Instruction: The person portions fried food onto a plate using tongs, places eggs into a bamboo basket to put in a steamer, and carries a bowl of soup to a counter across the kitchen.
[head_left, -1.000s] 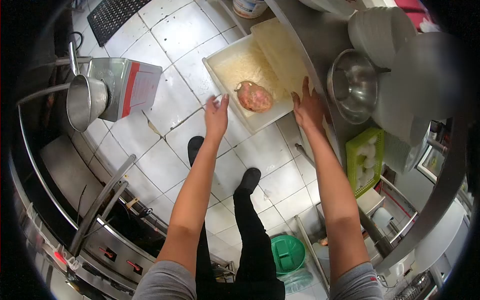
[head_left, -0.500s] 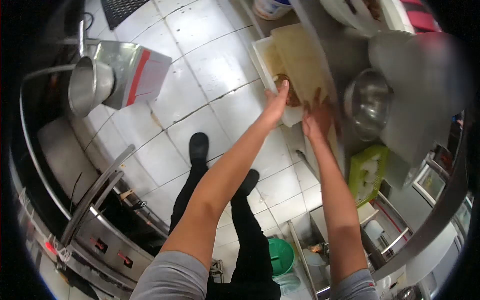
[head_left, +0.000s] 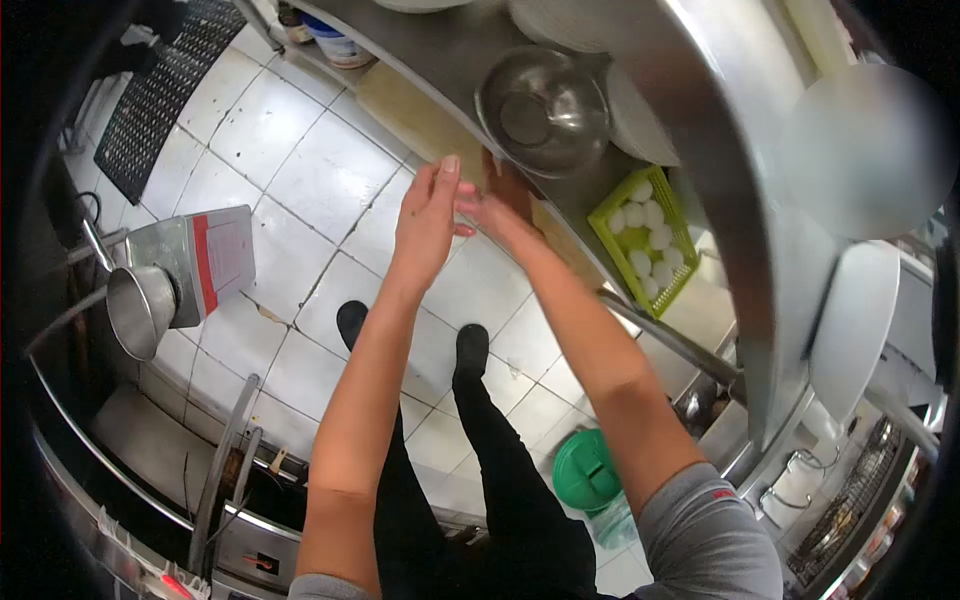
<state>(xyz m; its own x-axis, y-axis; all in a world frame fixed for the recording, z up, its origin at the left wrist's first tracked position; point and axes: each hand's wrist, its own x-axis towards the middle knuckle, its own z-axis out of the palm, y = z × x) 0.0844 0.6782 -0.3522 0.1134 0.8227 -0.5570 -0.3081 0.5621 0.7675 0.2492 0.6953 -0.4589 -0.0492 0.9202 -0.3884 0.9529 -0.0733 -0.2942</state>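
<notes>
My left hand (head_left: 428,222) is held out over the floor beside the counter, fingers extended, holding nothing that I can see. Close to its fingertips is my right hand (head_left: 494,214), with fingers apart and also no object showing in it. A brownish patch beside the right hand, at the counter edge, may be a reflection; I cannot tell. Under the counter's edge, just beyond both hands, lies a long beige surface (head_left: 420,115), partly covered by the counter top. Above the right hand, a steel bowl (head_left: 575,125) stands on the counter.
A green basket of eggs (head_left: 650,240) sits near the counter's edge. To the left are a metal tin with a red band (head_left: 215,262) and a steel saucepan (head_left: 142,310). A green bucket (head_left: 588,470) stands on the floor. A black mat (head_left: 170,95) lies at upper left.
Both hands have come away from the white container with brown food, which no longer shows. The view has turned, bringing the counter, bowl and egg basket further left.
</notes>
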